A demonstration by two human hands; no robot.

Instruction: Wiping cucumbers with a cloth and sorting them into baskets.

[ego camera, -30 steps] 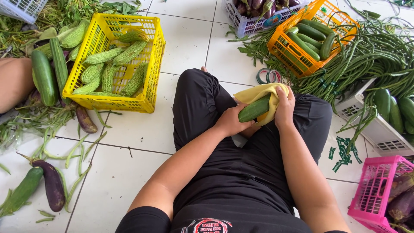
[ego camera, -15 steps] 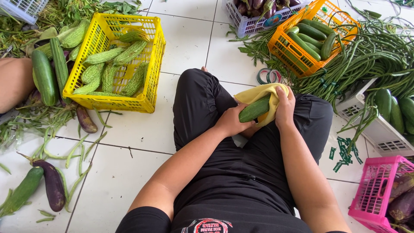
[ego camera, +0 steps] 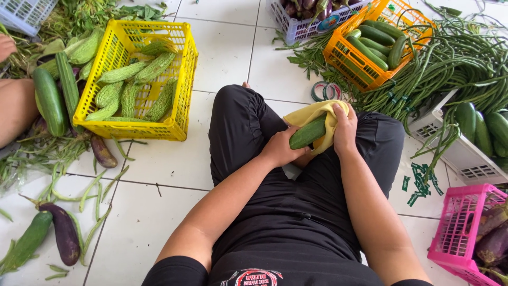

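Note:
I sit on a white tiled floor with my legs in black trousers. My left hand [ego camera: 279, 149] grips the near end of a dark green cucumber [ego camera: 308, 133] over my lap. My right hand [ego camera: 344, 131] presses a yellow cloth [ego camera: 313, 112] around the cucumber's far end. Both hands stay close together above my knees.
A yellow crate [ego camera: 176, 90] of bitter gourds stands at left, an orange crate [ego camera: 344, 58] of cucumbers and a heap of long beans [ego camera: 455, 63] at right. A pink crate [ego camera: 460, 233] of eggplants sits lower right. Loose cucumbers and eggplants [ego camera: 63, 241] lie left, by another person's arm [ego camera: 13, 108].

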